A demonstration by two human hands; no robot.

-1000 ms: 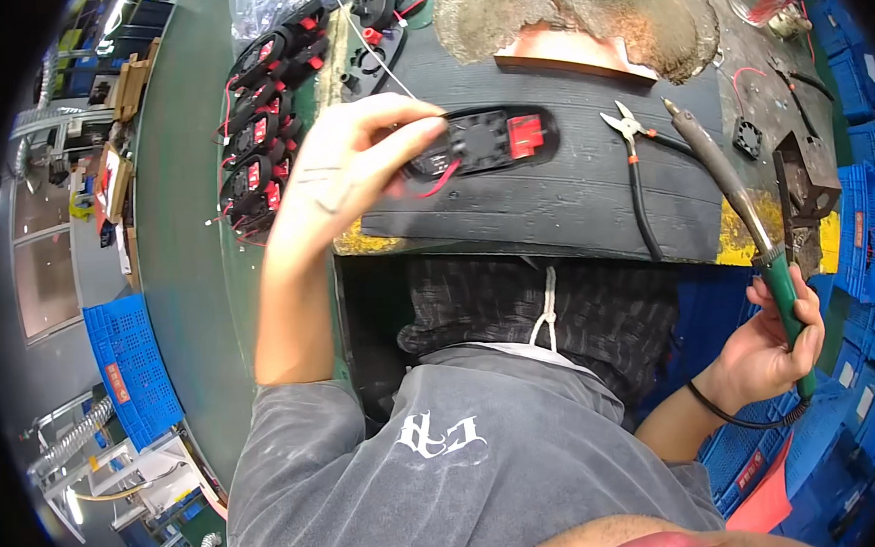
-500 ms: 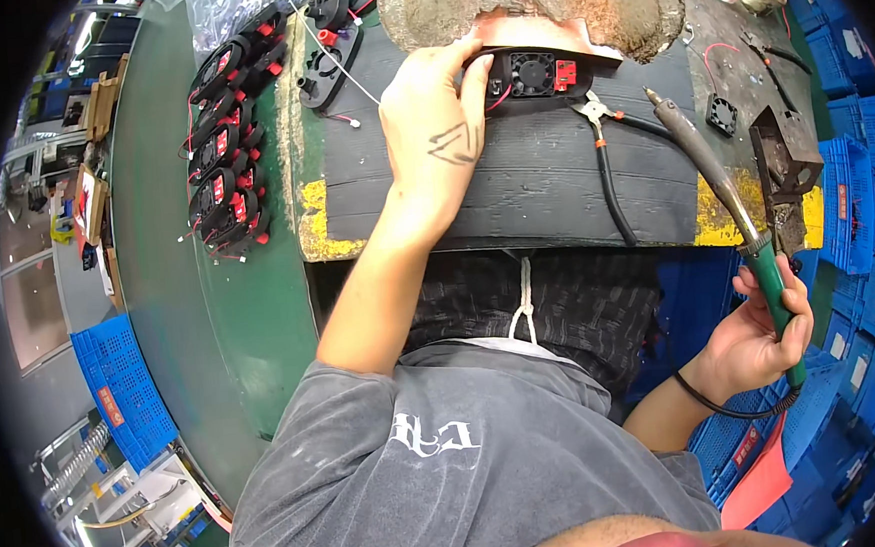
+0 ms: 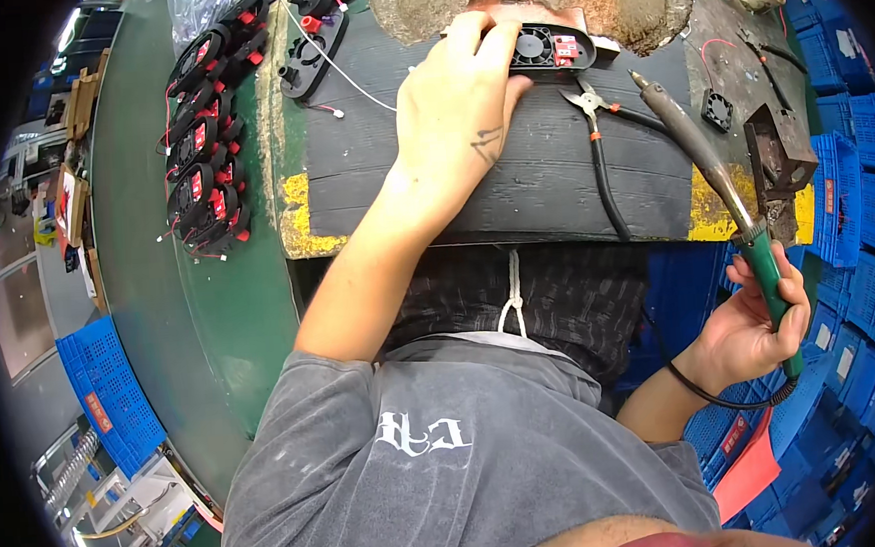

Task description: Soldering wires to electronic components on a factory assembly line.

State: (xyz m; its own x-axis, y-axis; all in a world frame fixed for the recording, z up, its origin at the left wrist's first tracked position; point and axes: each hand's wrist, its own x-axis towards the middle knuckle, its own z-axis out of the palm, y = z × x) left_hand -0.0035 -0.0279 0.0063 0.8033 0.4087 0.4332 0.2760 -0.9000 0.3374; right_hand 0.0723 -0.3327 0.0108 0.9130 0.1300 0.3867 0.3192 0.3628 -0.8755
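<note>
My left hand (image 3: 456, 122) grips the left end of a black oval housing (image 3: 584, 52) at the far side of the bench mat. A small black fan (image 3: 534, 45) and a red part (image 3: 566, 49) sit inside that housing. My fingers cover its left end. In my right hand (image 3: 757, 329) is a soldering iron (image 3: 695, 147) with a green handle, its tip pointing up and left over the mat. Between the hands, orange-and-black cutting pliers (image 3: 597, 128) lie with their jaws just below the housing.
Beyond the housing lies a rough, stained stone-like slab (image 3: 632, 6). A metal iron stand (image 3: 781, 157) and a loose fan (image 3: 716, 109) are on the right. Several assembled black housings (image 3: 194, 143) line the green surface at left. Blue crates (image 3: 839, 199) stack at far right.
My left hand has shifted its hold, and the housing now tilts more face-up, showing its right end. The soldering iron stays in my right hand, nearly unmoved. The whole view has shifted slightly.
</note>
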